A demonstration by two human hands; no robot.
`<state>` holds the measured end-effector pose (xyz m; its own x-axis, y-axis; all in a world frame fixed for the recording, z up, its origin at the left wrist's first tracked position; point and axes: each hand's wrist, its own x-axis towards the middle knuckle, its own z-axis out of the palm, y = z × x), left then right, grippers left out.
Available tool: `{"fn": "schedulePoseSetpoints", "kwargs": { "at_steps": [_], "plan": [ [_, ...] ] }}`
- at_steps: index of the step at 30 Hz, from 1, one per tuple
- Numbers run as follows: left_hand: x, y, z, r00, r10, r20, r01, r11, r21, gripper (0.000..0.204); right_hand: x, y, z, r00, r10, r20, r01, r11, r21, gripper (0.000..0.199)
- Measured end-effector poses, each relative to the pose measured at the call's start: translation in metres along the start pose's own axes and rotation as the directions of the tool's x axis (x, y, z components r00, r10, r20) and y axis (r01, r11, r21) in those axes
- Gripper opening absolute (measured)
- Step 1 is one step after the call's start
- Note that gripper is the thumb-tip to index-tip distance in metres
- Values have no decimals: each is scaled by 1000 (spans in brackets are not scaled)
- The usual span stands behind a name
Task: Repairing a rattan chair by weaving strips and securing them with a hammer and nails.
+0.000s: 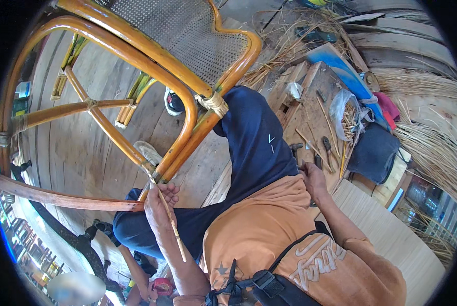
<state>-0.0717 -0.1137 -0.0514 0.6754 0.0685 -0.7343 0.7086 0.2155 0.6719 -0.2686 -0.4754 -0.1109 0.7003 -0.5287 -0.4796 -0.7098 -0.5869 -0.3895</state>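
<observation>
A rattan chair (137,41), glossy orange-brown with a woven cane panel, leans across my legs, its joints bound with pale wrapping. At a lower joint of its frame, my left hand (160,205) is closed, fingers curled. A thin rattan strip (168,217) runs from that joint across this hand and trails over my forearm. My right hand (314,179) is down at the edge of a wooden bench (317,109), fingers bent and partly hidden; what they hold, if anything, cannot be made out. Close by lie a dark-handled tool (317,161) and pliers (327,144).
On the bench's right stands a plastic bag (346,115) of small wooden pieces, beside a blue board (340,71) and a dark cushion-like block (375,153). Loose rattan strands (422,148) pile at the far right. Another person's arm (137,268) shows at the lower left.
</observation>
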Motion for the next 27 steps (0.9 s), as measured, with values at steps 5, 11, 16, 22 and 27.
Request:
{"fn": "schedulePoseSetpoints", "kwargs": {
  "at_steps": [5,11,16,22,27],
  "plan": [
    [3,-9,-6,995,-18,-101,32,989,142,30,25,30,31,999,19,-29,-19,1000,-14,27],
    [1,-18,11,980,195,-34,-177,941,287,31,37,22,15,998,58,40,-58,998,-3,31],
    [-3,-6,13,986,97,-133,-64,970,234,29,16,-28,-25,986,-46,-158,42,999,-34,43],
    [-1,-7,13,979,186,-80,-158,950,269,34,17,-18,-40,937,-22,-348,90,979,182,29],
    [1,-12,11,985,147,-91,-102,919,380,37,22,-163,-78,975,-167,-146,220,797,563,29]
  ]
}}
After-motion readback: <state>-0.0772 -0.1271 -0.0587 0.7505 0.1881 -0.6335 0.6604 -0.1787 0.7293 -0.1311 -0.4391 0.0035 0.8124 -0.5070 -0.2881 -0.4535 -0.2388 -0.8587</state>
